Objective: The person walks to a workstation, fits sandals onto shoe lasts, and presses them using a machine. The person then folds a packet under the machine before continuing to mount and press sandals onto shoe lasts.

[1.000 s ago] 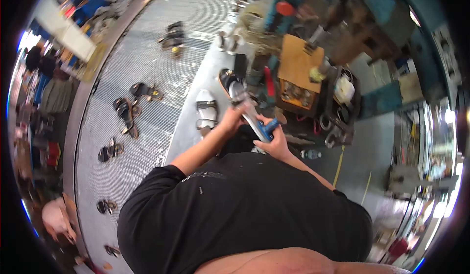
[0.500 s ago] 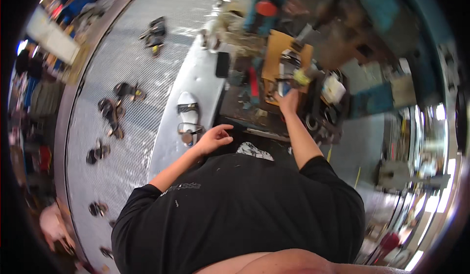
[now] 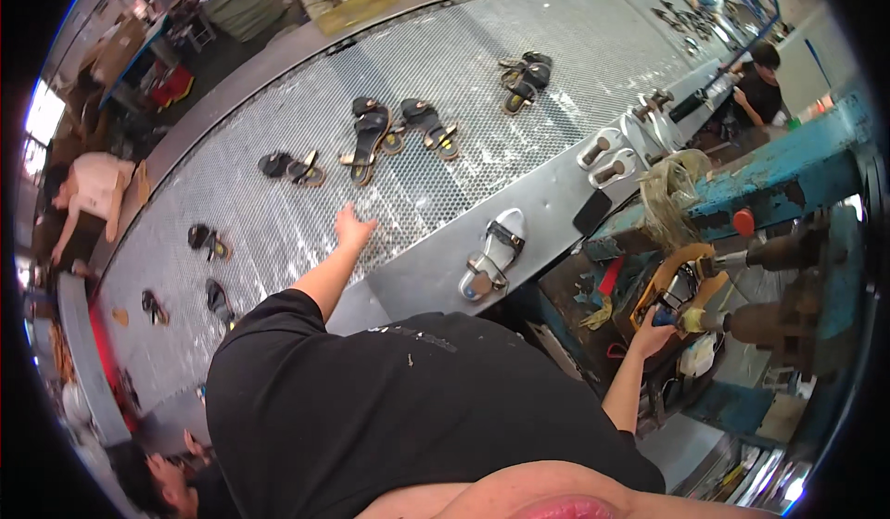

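Our shirt [image 3: 399,417] bears pale lettering [image 3: 422,336] too small to read. From it, at eleven o'clock, our left hand [image 3: 355,231] hangs splayed over the mesh [image 3: 431,199]; at one, a white sandal [image 3: 505,252] lies on the bench [image 3: 547,202]; at two, our right hand [image 3: 654,334], partly hidden, grips a second sandal's [image 3: 684,285] blue end [image 3: 665,316].
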